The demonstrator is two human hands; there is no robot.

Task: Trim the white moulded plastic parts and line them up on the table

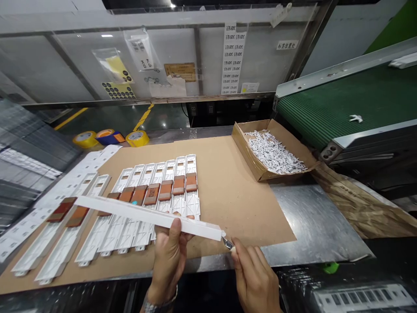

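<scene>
My left hand [170, 248] is closed around a long white plastic strip [140, 211], holding it up at a slant over the work table. In my right hand [256, 276] is a small craft knife [228, 244], gripped between thumb and fingers. Its blade tip meets, or comes very close to, the strip's right end. Behind the strip lies a row of white plastic trays [193, 204], several side by side, each with a reddish-brown block [179, 184] across its middle. Two similar trays [61, 256] rest farther left, also with brown blocks.
A cardboard box [257, 170] of small white plastic pieces stands at the back right, beside a green conveyor belt [345, 104]. Tape rolls [137, 138] sit along the back edge. Cardboard sheeting [224, 187] covers much of the metal table [312, 226]. Label sheets [65, 191] lie left.
</scene>
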